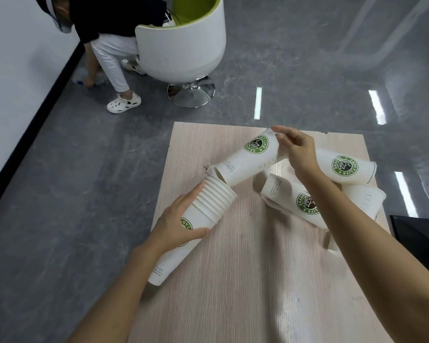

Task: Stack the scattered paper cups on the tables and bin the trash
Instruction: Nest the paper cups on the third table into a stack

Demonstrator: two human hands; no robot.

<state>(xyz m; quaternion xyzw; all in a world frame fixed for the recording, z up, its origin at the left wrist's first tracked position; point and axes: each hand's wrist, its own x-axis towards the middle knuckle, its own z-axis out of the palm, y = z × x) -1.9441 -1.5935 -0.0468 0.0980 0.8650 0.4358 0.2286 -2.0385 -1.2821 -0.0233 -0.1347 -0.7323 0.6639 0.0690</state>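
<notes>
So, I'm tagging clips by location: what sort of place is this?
Probably an office lounge or break area: polished grey floor, a white swivel chair on a chrome base, and a wooden table strewn with branded paper cups.

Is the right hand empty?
No, the right hand grips a paper cup, its base near the mouth of the stack in the left hand.
</notes>
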